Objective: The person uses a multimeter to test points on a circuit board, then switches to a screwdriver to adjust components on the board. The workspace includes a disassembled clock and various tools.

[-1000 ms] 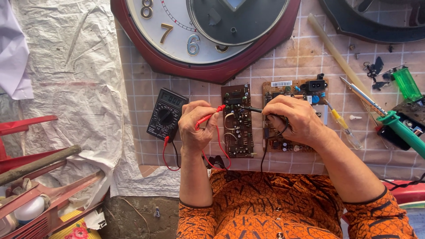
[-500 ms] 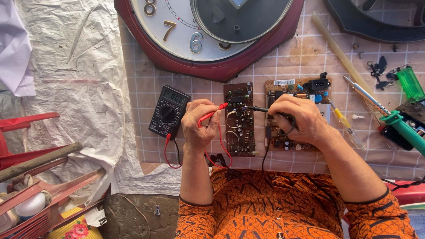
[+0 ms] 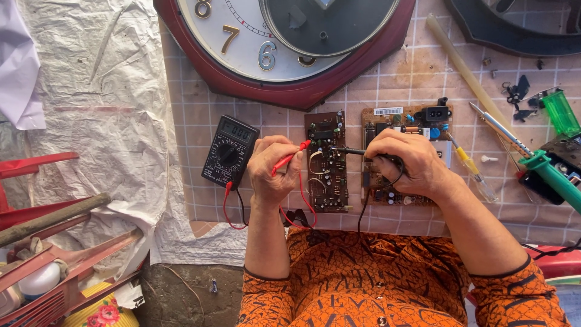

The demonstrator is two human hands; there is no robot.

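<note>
The left hand is closed around the red test probe, whose tip points right onto the upper left edge of the narrow dark circuit board. The right hand is closed around the black test probe, whose tip points left and meets the same board near its upper right edge. This board lies flat on the tiled tabletop, just in front of the person, with a second, brown circuit board just beside it on the right and partly covered by the right hand. A black digital multimeter lies just left of the left hand; its red lead loops from its lower edge toward the person's body. A large wall clock with a dark red frame lies face-up beyond the boards. To the right lie a yellow-handled screwdriver and a green-handled soldering iron. Risk assessment: the two probe tips stand close together over densely packed components, so a small slip of either hand could bridge adjacent contacts or break the measurement contact. The board is not clamped; sideways probe pressure could shift it toward the neighbouring board. The slack leads crossing the tabletop edge could snag on a sleeve and pull the multimeter or a probe off position.
</note>
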